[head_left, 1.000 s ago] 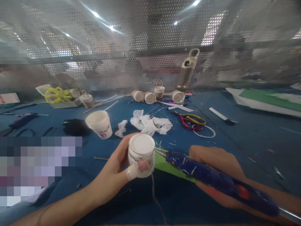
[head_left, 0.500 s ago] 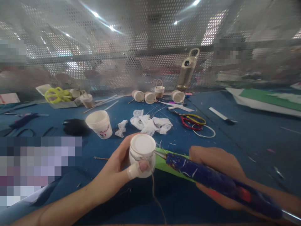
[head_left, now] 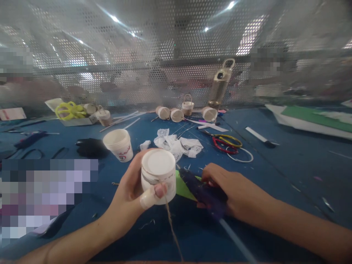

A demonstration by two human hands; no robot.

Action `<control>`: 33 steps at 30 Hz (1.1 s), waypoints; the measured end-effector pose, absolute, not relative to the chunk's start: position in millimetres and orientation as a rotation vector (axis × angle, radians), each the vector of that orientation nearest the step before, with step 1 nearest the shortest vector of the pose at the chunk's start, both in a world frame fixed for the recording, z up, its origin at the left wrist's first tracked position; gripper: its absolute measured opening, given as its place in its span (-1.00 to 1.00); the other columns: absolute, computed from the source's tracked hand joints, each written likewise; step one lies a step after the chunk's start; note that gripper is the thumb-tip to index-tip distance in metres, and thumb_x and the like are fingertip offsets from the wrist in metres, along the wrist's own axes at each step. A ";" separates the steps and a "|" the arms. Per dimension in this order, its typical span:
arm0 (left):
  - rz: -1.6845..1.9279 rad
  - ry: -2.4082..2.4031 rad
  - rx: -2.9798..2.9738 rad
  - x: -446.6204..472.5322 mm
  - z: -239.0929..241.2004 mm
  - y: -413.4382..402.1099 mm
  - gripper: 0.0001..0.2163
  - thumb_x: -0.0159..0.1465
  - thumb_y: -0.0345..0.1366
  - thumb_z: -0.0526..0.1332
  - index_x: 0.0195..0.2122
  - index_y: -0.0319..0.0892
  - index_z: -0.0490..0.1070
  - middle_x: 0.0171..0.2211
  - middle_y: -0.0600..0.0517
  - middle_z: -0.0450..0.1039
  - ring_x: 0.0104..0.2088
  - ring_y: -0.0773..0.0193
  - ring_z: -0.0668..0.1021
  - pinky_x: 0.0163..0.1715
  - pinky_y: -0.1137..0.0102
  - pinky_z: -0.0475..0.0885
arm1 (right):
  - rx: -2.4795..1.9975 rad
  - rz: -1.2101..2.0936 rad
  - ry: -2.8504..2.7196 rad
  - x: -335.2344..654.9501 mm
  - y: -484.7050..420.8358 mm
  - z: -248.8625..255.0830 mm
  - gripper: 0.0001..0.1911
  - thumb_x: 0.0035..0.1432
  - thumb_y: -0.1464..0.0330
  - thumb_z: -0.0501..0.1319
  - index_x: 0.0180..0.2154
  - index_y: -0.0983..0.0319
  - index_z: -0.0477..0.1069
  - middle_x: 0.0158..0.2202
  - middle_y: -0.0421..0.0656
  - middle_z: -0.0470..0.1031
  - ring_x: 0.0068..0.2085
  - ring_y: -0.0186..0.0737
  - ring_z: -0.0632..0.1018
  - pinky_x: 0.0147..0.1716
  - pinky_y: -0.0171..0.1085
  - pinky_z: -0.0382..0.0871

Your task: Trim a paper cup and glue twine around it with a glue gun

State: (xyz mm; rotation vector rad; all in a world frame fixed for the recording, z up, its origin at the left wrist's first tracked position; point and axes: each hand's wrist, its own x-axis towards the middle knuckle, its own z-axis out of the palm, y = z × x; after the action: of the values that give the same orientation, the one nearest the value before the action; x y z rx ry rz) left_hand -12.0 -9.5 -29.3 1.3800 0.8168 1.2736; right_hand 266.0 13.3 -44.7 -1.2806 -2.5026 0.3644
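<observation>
A thin brown twine (head_left: 172, 228) trails to the near edge from an upside-down white paper cup (head_left: 158, 163), which the left hand (head_left: 129, 200) holds above the blue table (head_left: 288, 172) — fingers wrapped around its side, taped thumb across the front. The right hand's (head_left: 233, 187) fingers curl around a dark blue glue gun (head_left: 196, 185), its tip just beside the cup. Behind the gun lies a bright green flat piece (head_left: 181, 187). Farther off are crumpled white lace (head_left: 172, 145), red-and-yellow-handled scissors (head_left: 225, 143) and — farthest — a tall translucent bottle (head_left: 219, 88).
</observation>
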 end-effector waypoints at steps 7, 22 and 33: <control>1.177 0.825 1.433 -16.3 -24.7 -9.7 -0.62 0.27 -0.15 0.42 0.10 0.17 0.44 0.01 0.10 0.43 0.00 0.22 0.48 0.01 0.45 0.41 | -1.243 0.833 -2.504 271.3 18.6 -20.8 -0.33 0.04 0.31 0.42 0.18 0.18 0.33 0.13 -0.04 0.47 0.09 -0.01 0.56 0.03 -0.14 0.47; 1.165 0.861 1.465 -14.6 -18.4 -7.4 -0.58 0.24 -0.17 0.43 0.09 0.01 0.39 -0.01 0.03 0.45 -0.03 0.14 0.50 0.02 0.32 0.41 | -0.887 1.999 -1.890 208.0 -27.7 20.1 -0.68 0.14 0.40 0.28 -0.04 0.17 0.35 -0.13 -0.14 0.64 -0.45 -0.43 0.47 -0.46 -0.39 0.34; 1.090 0.840 1.485 -13.7 -23.1 -7.9 -0.49 0.27 -0.22 0.42 0.20 0.13 0.28 0.00 0.06 0.46 0.00 0.16 0.53 0.02 0.35 0.43 | -1.005 0.748 -2.273 218.4 -14.3 13.8 -0.86 0.38 0.26 0.10 -0.21 0.14 0.37 -0.62 -0.36 0.42 -0.63 -0.38 0.37 -0.62 -0.38 0.12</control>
State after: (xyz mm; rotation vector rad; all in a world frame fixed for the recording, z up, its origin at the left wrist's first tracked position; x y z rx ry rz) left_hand -13.7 -7.9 -23.1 1.4853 0.8401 1.0901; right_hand 218.4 -14.3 13.8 -1.0046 -2.2734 0.7481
